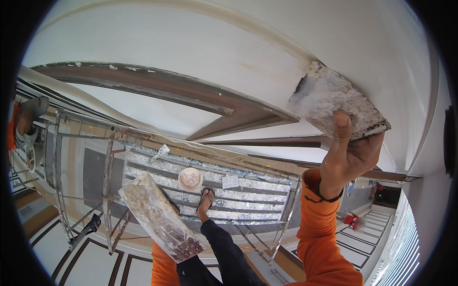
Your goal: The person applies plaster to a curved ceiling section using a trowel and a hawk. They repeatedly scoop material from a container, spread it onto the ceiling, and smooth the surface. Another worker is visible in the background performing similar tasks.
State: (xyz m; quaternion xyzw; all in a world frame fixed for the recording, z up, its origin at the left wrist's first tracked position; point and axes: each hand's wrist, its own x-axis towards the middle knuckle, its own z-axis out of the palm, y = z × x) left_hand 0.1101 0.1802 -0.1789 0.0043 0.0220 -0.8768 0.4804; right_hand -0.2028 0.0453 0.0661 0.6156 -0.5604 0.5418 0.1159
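My right hand (348, 152) is raised at the right, its thumb flat on a broad rectangular plastering blade (334, 100) and its fingers behind it. Dried and wet white plaster covers the blade, whose far edge meets the white curved ceiling surface (267, 62). Low in the middle, a long plaster-smeared hawk board (162, 217) lies tilted over the end of my left sleeve (163, 267). That board hides my left hand, which holds it from beneath. A dark brown arched trim (143, 83) runs across the ceiling to the left of the blade.
I stand on a slatted, plaster-splashed scaffold platform (257, 196), high above the floor. On it are a round tub (190, 179), a small scraper (161, 151) and a white card (230, 181). Scaffold poles (109, 186) rise at the left. Another person's leg (26, 117) shows far left; someone in red (352, 220) is below right.
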